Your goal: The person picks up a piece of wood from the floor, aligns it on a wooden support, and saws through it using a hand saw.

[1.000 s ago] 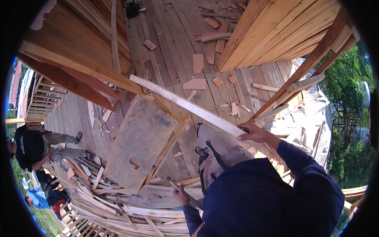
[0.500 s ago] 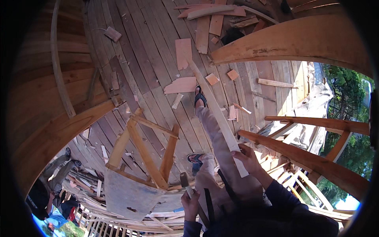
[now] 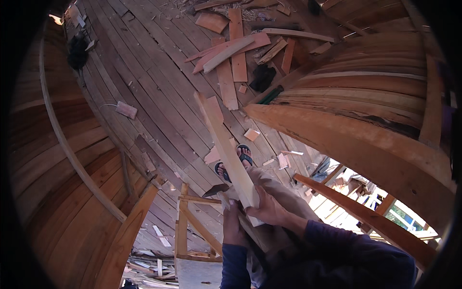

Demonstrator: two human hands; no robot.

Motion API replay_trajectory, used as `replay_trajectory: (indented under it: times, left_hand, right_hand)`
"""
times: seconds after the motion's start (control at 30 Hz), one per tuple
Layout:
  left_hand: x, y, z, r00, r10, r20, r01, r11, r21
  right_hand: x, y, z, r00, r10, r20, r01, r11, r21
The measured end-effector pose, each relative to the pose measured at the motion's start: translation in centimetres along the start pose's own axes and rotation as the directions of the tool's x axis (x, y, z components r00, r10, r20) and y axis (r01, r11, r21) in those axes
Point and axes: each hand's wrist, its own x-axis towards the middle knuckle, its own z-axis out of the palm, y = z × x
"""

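A long pale wooden plank point(image 3: 225, 147) slants away from me above my sandalled feet. My right hand point(image 3: 270, 208) is closed around its near end, thumb on top. Just left of that end, my left hand point(image 3: 233, 227) is wrapped round the wooden handle of an adze point(image 3: 216, 190). Its dark, flat blade points to the left, beside the plank's edge, while the handle runs back beneath my right hand. The two hands are close together, and whether the adze touches the plank I cannot tell.
Pinkish boards point(image 3: 232, 48) and offcuts are piled on the plank floor point(image 3: 159, 72) ahead. Curved plank walls rise on both sides, with a thick beam point(image 3: 346, 139) at right. A wooden trestle-like frame point(image 3: 199, 221) stands near my left. A slanting timber point(image 3: 365, 216) crosses the lower right.
My view has turned and my feet are now side by side. The plank has been lifted and swung left, its near end now beside the adze and my left hand.
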Motion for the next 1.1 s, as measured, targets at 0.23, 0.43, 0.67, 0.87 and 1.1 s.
replay_trajectory:
  times: [0.23, 0.43, 0.67, 0.87, 1.1]
  left_hand:
    - [5.9, 9.8, 1.7, 0.987, -0.072, 0.145, 0.073, 0.997, 0.001]
    - [9.3, 23.9, 3.8, 0.999, 0.016, 0.03, -0.019, 0.994, 0.109]
    - [14.4, 39.1, 1.9, 0.993, -0.065, -0.1, 0.1, 0.909, 0.404]
    - [18.0, 44.0, 7.5, 0.985, -0.067, -0.158, 0.123, 0.919, 0.376]
    - [22.0, 47.3, 12.7, 0.955, -0.156, -0.252, 0.241, 0.903, 0.355]
  right_hand:
    - [4.7, -7.7, -0.2, 0.972, -0.207, 0.113, 0.189, 0.97, 0.153]
    - [11.8, -20.8, -1.3, 0.947, -0.032, 0.319, 0.018, 0.999, 0.047]
    - [25.6, -21.3, -5.2, 0.995, -0.084, 0.047, 0.052, 0.878, 0.475]
    - [40.0, -16.4, -18.1, 0.927, 0.221, -0.304, 0.048, 0.732, 0.679]
    - [63.0, -4.1, -36.3, 0.577, 0.419, -0.701, 0.055, 0.837, 0.545]
